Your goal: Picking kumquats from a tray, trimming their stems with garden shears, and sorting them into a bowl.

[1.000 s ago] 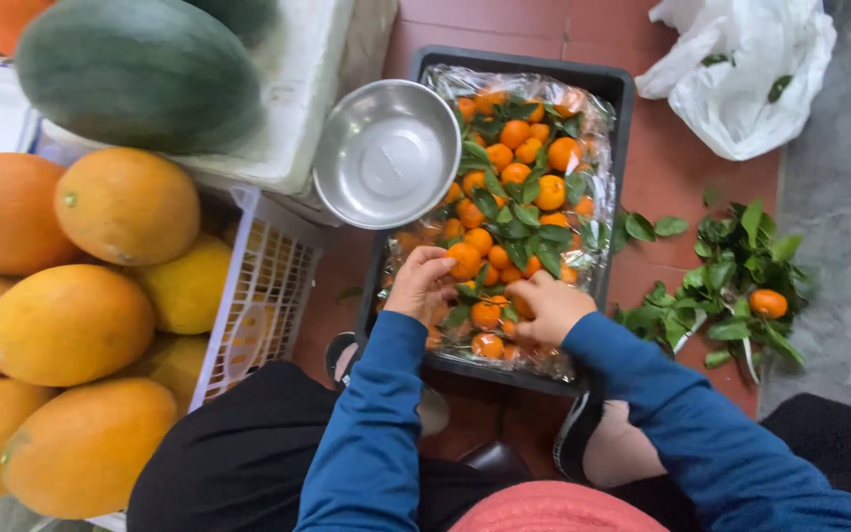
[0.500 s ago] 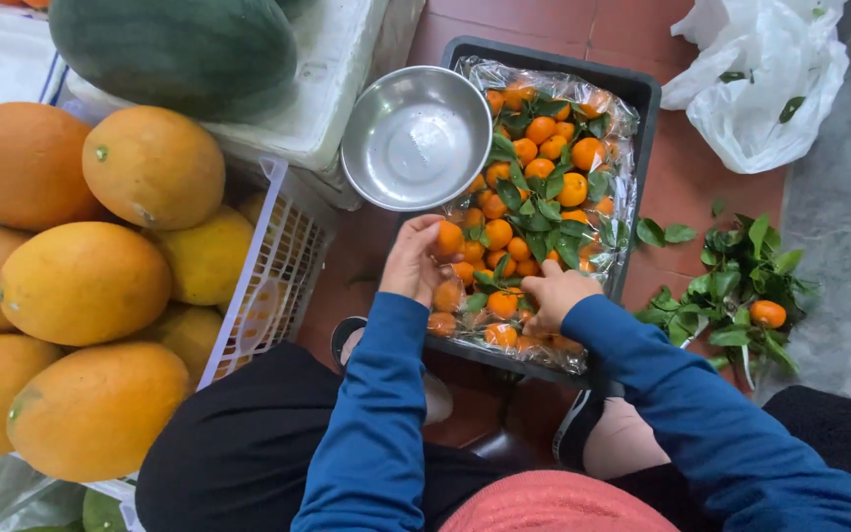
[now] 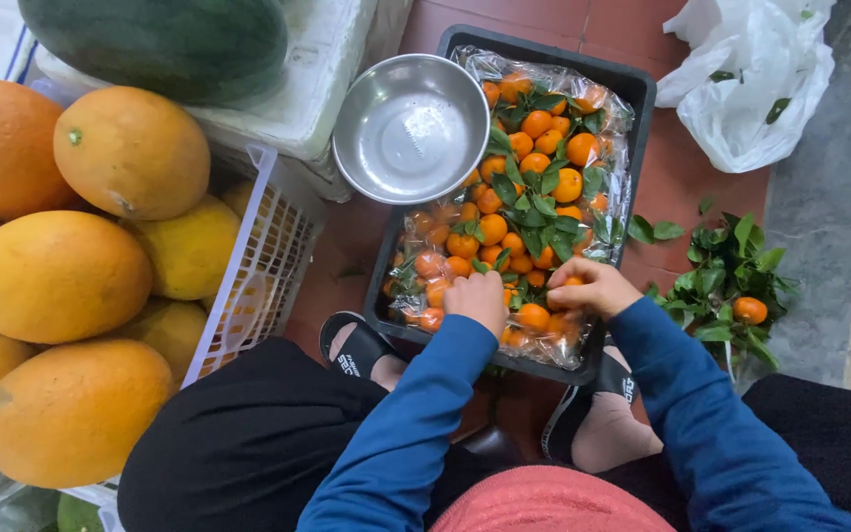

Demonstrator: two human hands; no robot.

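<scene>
A black crate (image 3: 642, 91) lined with clear plastic holds several small orange tangerines (image 3: 536, 158) mixed with green leaves. My left hand (image 3: 478, 298) rests knuckles up on the fruit at the crate's near end, its fingers curled down among the tangerines. My right hand (image 3: 593, 288) is beside it, fingers closed around a tangerine at the near right of the crate. An empty steel bowl (image 3: 411, 128) sits on the crate's far left corner. Both arms wear blue sleeves.
A white basket (image 3: 258, 266) of large yellow-orange fruit (image 3: 56, 276) stands at the left, with a green watermelon (image 3: 160, 39) on a white foam box behind it. A pile of torn leaves with one tangerine (image 3: 749, 309) lies right of the crate, a white plastic bag (image 3: 751, 79) beyond.
Both hands have stayed at the near end of the crate, shifting slightly among the fruit. The view has drifted a little, so the crate sits lower in the frame.
</scene>
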